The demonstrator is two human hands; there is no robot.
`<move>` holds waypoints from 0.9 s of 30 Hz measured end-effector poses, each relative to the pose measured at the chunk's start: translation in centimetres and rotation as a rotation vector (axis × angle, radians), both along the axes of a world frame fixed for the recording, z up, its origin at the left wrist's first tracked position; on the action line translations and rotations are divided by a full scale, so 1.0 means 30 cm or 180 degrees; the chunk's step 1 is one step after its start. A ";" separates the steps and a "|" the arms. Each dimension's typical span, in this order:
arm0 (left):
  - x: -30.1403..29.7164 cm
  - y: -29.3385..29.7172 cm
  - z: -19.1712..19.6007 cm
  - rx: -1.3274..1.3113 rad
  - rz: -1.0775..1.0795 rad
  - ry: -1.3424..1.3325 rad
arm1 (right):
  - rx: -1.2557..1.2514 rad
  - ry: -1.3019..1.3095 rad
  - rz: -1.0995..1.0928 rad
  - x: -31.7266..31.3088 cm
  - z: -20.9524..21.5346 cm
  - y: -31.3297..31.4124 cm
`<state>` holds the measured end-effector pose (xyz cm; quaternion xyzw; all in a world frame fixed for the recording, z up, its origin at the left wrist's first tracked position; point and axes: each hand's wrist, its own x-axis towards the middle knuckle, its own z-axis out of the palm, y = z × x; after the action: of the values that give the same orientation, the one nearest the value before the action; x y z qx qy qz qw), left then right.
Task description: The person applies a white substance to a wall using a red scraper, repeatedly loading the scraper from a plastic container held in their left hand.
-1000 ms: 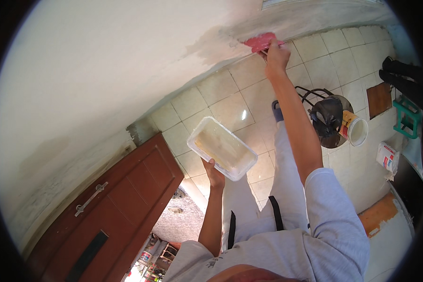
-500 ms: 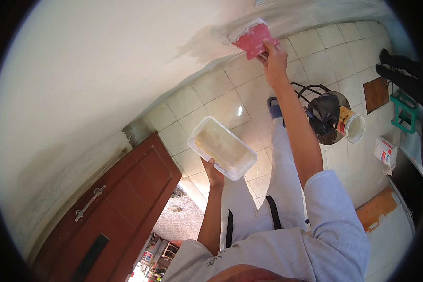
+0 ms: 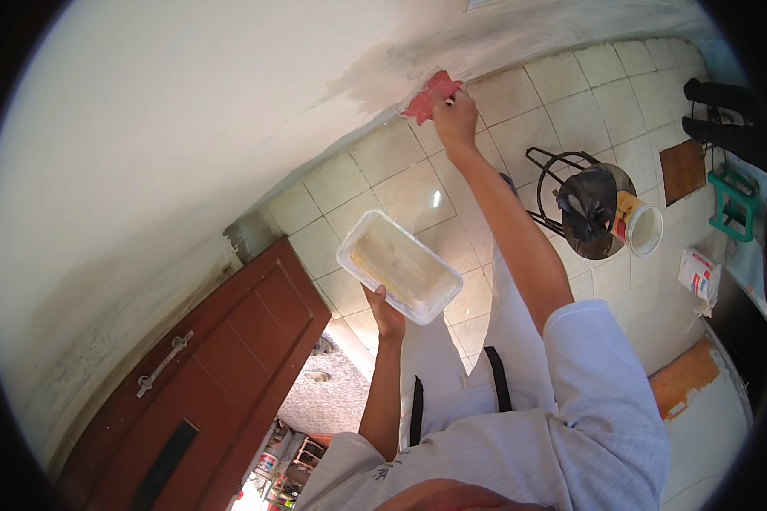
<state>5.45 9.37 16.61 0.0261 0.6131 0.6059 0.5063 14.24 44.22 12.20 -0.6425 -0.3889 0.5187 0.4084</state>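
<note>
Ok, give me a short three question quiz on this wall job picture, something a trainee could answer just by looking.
1. True or false: the right hand presses a red scraper to the wall.
2. What does the left hand hold up? A) clear plastic tray B) paint roller C) hammer
3. Fill in: the brown door stands to the person's ____.

Key: 1 true; 2 A, the clear plastic tray; 3 left.
</note>
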 end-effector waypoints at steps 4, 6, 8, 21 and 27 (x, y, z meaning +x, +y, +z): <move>0.004 -0.003 0.014 -0.0022 -0.0039 0.0060 | 0.0331 -0.0324 -0.0266 -0.153 0.074 0.106; -0.005 -0.017 0.012 -0.0129 0.0016 0.0081 | 0.0816 -0.0537 -0.0343 -0.260 0.077 0.131; -0.017 -0.030 0.009 -0.0141 0.0026 0.0020 | 0.0978 -0.0473 -0.0208 -0.319 0.174 0.097; -0.019 -0.034 0.007 -0.0084 0.0010 -0.0234 | 0.0544 -0.0401 -0.0980 -0.147 -0.152 0.097; -0.003 -0.055 -0.001 -0.0260 0.0100 -0.0025 | 0.0602 0.0217 -0.1112 -0.305 0.165 0.029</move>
<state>5.35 7.72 16.59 -0.0068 0.6356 0.5884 0.4997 5.09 45.09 17.15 -0.6411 -0.3044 0.4227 0.5637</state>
